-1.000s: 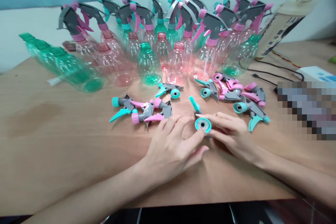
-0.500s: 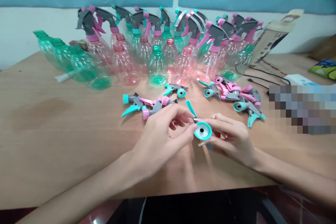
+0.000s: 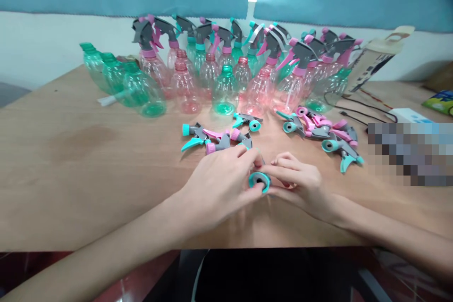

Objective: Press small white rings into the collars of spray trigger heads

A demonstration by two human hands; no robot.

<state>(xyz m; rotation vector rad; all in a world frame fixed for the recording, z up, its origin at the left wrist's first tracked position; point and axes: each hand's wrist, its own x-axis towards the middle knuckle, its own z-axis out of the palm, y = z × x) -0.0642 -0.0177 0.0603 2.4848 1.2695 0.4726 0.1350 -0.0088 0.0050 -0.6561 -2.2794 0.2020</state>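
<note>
Between both hands, just above the table, is a trigger spray head [image 3: 255, 180]. Its turquoise collar faces me, with a dark hole in the middle. My left hand [image 3: 221, 181] is closed on the collar from the left, thumb at the lower rim. From the right, my right hand [image 3: 302, 181] pinches the sprayer behind the collar. Fingers hide most of its body and trigger. Just beyond my left hand lies a group of loose pink, turquoise and grey spray heads [image 3: 223, 141]. Another loose pile [image 3: 323, 128] is farther right.
Pink and green clear bottles stand in rows at the back, some capped with sprayers [image 3: 300, 54], others open like the green bottle [image 3: 226, 94]. Green bottles [image 3: 136, 87] lean at left. A beige tumbler [image 3: 377, 61], black cables [image 3: 375, 111] and a white box [image 3: 410, 118] are at right.
My hands have drawn closer together around the sprayer. Its turquoise trigger and a thin white piece by my right fingers are now hidden. The camera view has shifted, moving the scene mostly rightward.
</note>
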